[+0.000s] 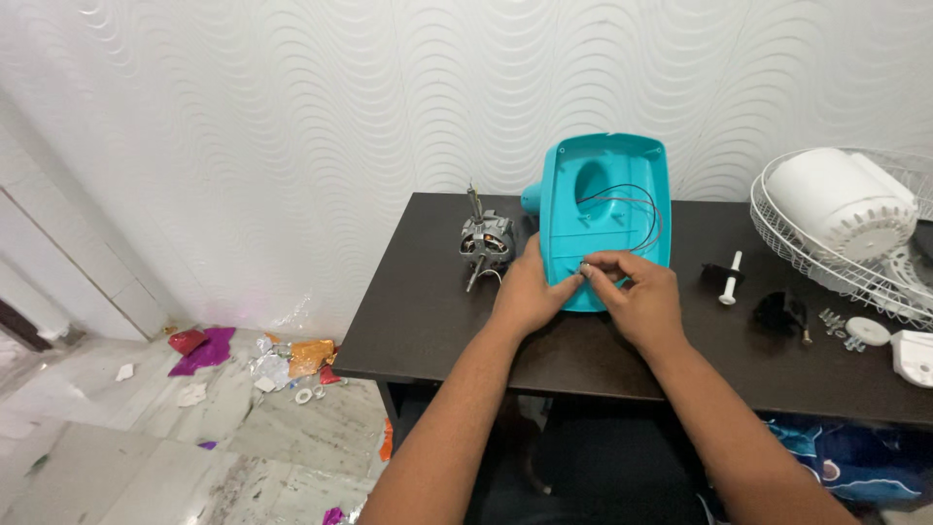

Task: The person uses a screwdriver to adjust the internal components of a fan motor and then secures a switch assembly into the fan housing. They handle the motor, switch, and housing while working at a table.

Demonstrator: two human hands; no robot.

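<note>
Both hands meet at the near edge of the teal housing [607, 194] on the bench [428, 321], right hand [641, 301] fingers pinched on a small part, left hand [530, 292] bracing the housing's left side, wires running away.

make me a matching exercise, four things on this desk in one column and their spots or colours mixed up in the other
Things:
1. fan base
2. motor
3. wire guard
4. small white part

Descriptions:
A. white mesh at the far right
B. turquoise, under both hands
C. near the table's right front edge
D. grey metal with a shaft, left of the turquoise piece

Pairs: 1-B, 2-D, 3-A, 4-C
</note>
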